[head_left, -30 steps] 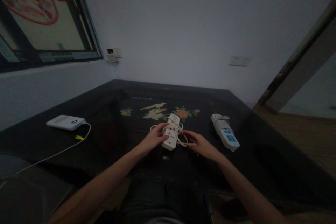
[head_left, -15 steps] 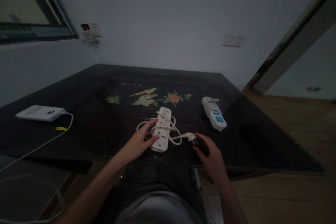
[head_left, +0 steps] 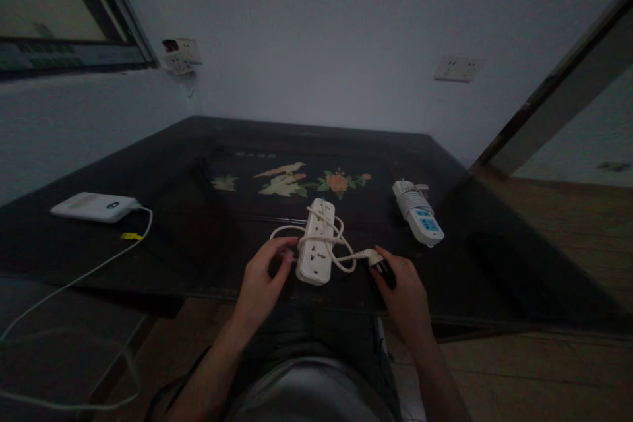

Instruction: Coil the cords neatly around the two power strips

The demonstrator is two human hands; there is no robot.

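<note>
Right hand (head_left: 406,285): curled around plug (head_left: 374,256); cannot tell whether it grips. Left hand (head_left: 260,278): beside white power strip (head_left: 315,265), grip on cord (head_left: 350,257) unclear. Strip lies near front edge of black table (head_left: 190,247). Blue-socketed strip (head_left: 426,224) right; white device (head_left: 91,208) left.

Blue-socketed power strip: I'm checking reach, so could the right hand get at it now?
Probably yes: nothing visible blocks the right hand from the blue-socketed strip, though it is at the plug.
</note>
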